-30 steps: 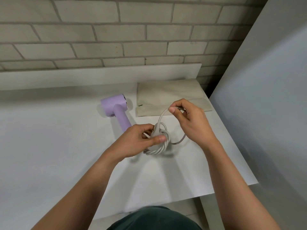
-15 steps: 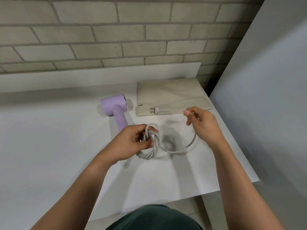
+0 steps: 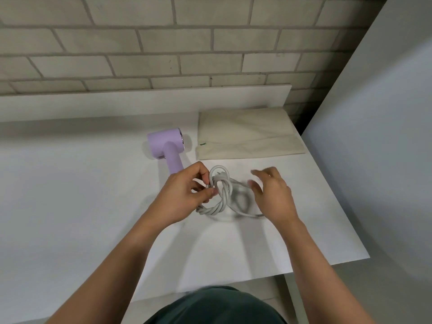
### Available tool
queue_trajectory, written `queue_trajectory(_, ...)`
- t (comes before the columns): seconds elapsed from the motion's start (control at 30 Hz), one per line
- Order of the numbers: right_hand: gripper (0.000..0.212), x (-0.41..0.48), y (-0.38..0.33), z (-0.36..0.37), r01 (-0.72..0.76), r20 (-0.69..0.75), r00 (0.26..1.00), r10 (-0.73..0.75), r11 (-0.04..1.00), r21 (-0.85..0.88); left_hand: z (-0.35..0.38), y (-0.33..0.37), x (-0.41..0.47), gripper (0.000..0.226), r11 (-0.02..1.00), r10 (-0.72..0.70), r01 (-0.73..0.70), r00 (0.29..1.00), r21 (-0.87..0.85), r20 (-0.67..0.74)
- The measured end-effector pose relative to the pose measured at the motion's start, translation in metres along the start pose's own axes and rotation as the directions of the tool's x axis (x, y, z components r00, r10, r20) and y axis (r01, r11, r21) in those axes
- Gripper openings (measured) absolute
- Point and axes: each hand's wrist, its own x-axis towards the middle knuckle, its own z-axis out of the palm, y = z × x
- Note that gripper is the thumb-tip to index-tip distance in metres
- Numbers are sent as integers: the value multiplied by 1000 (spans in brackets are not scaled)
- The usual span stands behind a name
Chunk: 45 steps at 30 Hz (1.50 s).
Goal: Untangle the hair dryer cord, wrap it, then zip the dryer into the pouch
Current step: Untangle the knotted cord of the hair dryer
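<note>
Head view: your left hand point(image 3: 184, 192) pinches the twisted cord point(image 3: 222, 195); your blurred right hand point(image 3: 272, 195) looks open, empty. Pulling hard could tighten the knot

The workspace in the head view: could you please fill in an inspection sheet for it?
Surface: white table, matte, bare at the left.
Job's things: lilac hair dryer lying flat; beige pouch flat behind the hands, apart from the dryer.
Clutter: nothing seen.
Grippers: left hand, fingers pinching the cord; right hand open and blurred, beside the cord.
Cables: grey cord, twisted and looped, not yet untangled.
Surroundings: brick wall behind; pale panel at the right.
</note>
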Motion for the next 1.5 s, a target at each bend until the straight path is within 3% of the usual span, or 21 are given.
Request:
queue_trajectory(0.07, 21, -10, -24, -20, 112, 13, 992, -122, 944, 309, 1, 2, -1, 24, 1000, 4, -4, 999, 8, -49)
queue_trajectory(0.13, 18, -22, -45, -40, 82, 231, 947, -225, 861, 501, 1, 4, -2, 23, 1000, 11, -12, 996, -11, -89)
queue_trajectory(0.2, 10, -27, -51, -45, 94, 410, 854, -320, 870, 483, 1, 5, -2, 25, 999, 11, -15, 992, -32, -126)
queue_trajectory(0.27, 21, -26, -49, -42, 119, 466, 823, -327, 899, 421, -1, 5, -3, 28, 998, 11, -19, 987, -51, -161)
queue_trajectory(0.47, 29, -28, -55, -26, 120, 409, 866, -288, 914, 388, -3, 7, 0, 27, 992, 20, -42, 984, -117, -179)
queue_trajectory(0.67, 27, -29, -59, -22, 35, 240, 953, -185, 854, 519, -6, 7, 5, 24, 988, 17, -50, 977, -149, -214)
queue_trajectory(0.93, 23, -22, -72, -27, -20, 121, 990, -70, 786, 617, 7, -1, 2, 18, 997, 18, -24, 996, -79, -82)
queue_trajectory(1.03, 38, -23, -72, -33, -89, 174, 985, -23, 790, 606, 8, 2, 0, 19, 999, 27, -30, 997, -44, -73)
queue_trajectory(1.17, 42, -24, -62, -61, -118, 384, 908, -167, 778, 617, 5, -1, -1, 24, 1000, -5, 3, 995, -24, -96)
queue_trajectory(1.3, 25, -24, -70, -86, -35, 205, 969, -140, 742, 669, 6, -2, -8, 26, 994, 28, -15, 992, 109, -123)
queue_trajectory(1.37, 17, -27, -85, -93, 28, 188, 968, -168, 811, 584, 9, -1, -9, 24, 990, 44, -27, 992, 140, -120)
queue_trajectory(1.43, 30, -27, -93, -91, 150, 214, 953, -216, 946, 286, 10, -1, -10, 22, 983, 54, -34, 993, 180, -106)
queue_trajectory(1.5, 27, -25, -97, -87, 239, 224, 946, -236, 971, 16, 11, -1, -11, 22, 979, 54, -35, 995, 199, -90)
